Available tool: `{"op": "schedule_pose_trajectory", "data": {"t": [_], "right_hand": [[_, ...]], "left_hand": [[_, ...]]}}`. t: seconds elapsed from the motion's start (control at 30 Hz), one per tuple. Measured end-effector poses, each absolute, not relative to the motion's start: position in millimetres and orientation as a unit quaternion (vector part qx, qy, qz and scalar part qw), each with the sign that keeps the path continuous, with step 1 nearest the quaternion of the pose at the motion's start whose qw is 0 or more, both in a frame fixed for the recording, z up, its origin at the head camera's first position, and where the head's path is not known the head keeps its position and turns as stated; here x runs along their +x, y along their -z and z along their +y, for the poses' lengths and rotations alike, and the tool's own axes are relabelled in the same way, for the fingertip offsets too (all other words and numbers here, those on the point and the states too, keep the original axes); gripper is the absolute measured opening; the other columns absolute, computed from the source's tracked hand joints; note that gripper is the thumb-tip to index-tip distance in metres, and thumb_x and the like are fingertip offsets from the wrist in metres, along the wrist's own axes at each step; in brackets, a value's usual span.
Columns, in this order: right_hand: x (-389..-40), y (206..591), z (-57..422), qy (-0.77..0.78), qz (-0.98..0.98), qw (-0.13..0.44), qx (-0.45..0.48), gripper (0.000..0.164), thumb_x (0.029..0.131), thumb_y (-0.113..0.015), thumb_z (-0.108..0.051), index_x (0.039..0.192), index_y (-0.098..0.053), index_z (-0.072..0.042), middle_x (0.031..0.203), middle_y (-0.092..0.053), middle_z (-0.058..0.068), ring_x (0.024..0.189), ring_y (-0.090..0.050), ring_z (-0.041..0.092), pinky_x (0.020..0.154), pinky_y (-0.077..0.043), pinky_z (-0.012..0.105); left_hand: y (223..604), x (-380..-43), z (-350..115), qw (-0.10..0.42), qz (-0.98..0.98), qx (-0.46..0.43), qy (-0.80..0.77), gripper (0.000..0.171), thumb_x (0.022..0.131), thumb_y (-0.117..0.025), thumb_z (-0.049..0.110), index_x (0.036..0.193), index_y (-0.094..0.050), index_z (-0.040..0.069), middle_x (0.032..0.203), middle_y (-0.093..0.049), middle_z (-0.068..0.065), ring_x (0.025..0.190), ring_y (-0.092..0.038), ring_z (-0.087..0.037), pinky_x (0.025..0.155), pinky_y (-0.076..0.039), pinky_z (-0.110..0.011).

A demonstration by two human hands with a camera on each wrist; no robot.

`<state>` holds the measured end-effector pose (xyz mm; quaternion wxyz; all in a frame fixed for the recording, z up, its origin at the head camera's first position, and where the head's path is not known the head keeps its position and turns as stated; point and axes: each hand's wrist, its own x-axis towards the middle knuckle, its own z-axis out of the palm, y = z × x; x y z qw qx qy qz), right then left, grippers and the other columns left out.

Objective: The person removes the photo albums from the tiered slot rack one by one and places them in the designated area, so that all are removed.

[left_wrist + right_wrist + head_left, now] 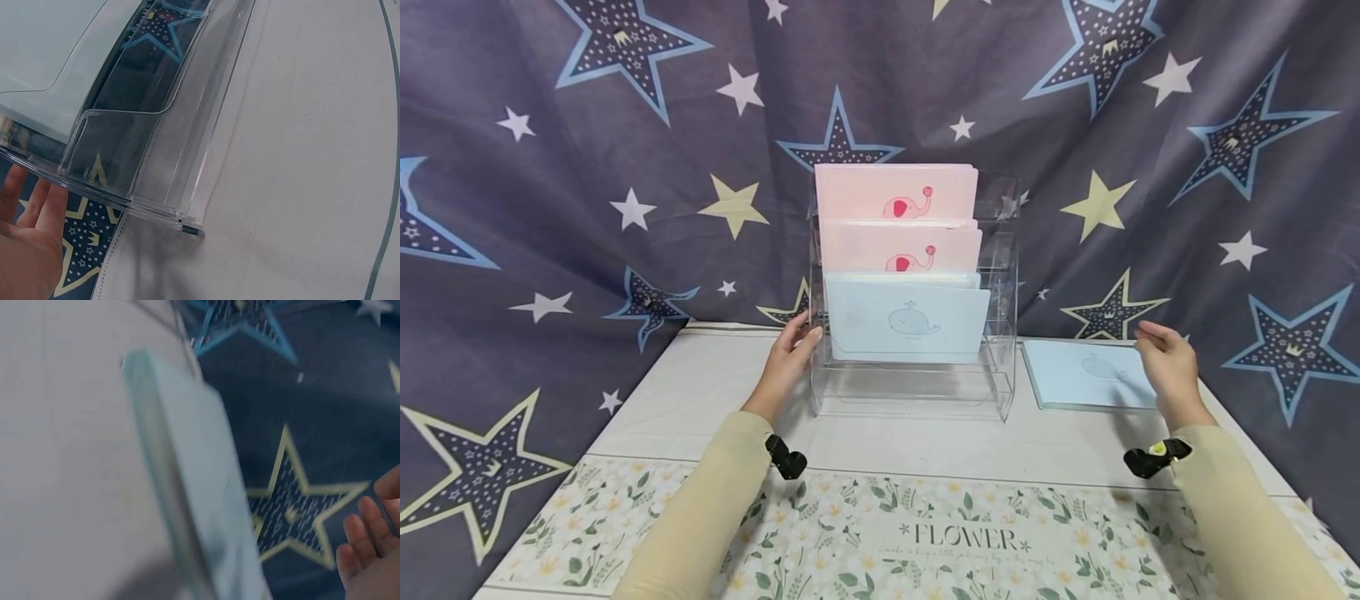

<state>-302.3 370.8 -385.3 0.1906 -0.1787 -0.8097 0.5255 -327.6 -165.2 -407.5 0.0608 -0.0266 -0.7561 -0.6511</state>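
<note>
Perhaps my left hand (788, 354), straight-fingered against the central rack (917, 388), could push it askew, while my relaxed right hand (1172, 371) holds nothing at frame right.

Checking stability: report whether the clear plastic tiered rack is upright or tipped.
Upright: the rack stands with its base on the white tabletop, side panels rising.

The right end of the pale-blue, whale-printed flat stack (1075, 392) is hidden behind my right hand (1176, 371); in the right wrist view the stack is blurred, its near end cut off below, and that hand is cropped at the right edge. My left hand (28, 256) runs off the left wrist picture. Script (966, 559) under "FLOWER" is too small to read. Fronts hide the lower parts of the pink, elephant-printed sheets (857, 193).
</note>
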Motion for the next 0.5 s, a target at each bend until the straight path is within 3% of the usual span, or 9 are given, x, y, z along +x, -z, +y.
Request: {"op": "schedule_pose_trajectory", "data": {"t": [0.1, 0.2, 0.4, 0.5], "right_hand": [[-301, 373, 357, -0.548, -0.799, 0.207, -0.139, 0.046, 0.103, -0.047, -0.014, 0.148, -0.047, -0.002, 0.122, -0.063, -0.004, 0.116, -0.054, 0.006, 0.1, -0.04, 0.025], [-298, 361, 341, -0.595, -0.766, 0.229, -0.082, 0.04, 0.102, -0.051, -0.009, 0.141, -0.053, -0.002, 0.106, -0.062, -0.015, 0.108, -0.056, 0.002, 0.094, -0.041, 0.016], [-295, 342, 311, -0.66, -0.709, 0.245, 0.046, 0.026, 0.1, -0.056, -0.002, 0.121, -0.064, -0.014, 0.105, -0.067, -0.008, 0.102, -0.061, 0.005, 0.084, -0.045, 0.012], [-294, 337, 297, -0.655, -0.713, 0.231, 0.097, 0.025, 0.101, -0.057, -0.003, 0.123, -0.062, -0.013, 0.109, -0.066, -0.004, 0.104, -0.061, 0.007, 0.087, -0.045, 0.013]], "left_hand": [[408, -328, -165, 0.06, -0.757, -0.028, 0.65, 0.058, 0.103, -0.057, 0.039, 0.156, -0.038, 0.025, 0.149, -0.045, -0.014, 0.133, -0.046, -0.032, 0.105, -0.04, -0.052], [408, -329, -164, 0.059, -0.758, -0.028, 0.649, 0.059, 0.103, -0.057, 0.04, 0.156, -0.037, 0.026, 0.149, -0.045, -0.014, 0.133, -0.046, -0.032, 0.106, -0.04, -0.052], [408, -330, -164, 0.062, -0.76, -0.025, 0.647, 0.058, 0.103, -0.058, 0.041, 0.155, -0.038, 0.027, 0.149, -0.045, -0.012, 0.133, -0.047, -0.03, 0.105, -0.041, -0.051], [409, -330, -165, 0.064, -0.757, -0.026, 0.65, 0.058, 0.103, -0.058, 0.04, 0.155, -0.039, 0.026, 0.149, -0.045, -0.013, 0.133, -0.047, -0.031, 0.105, -0.041, -0.051]]}}
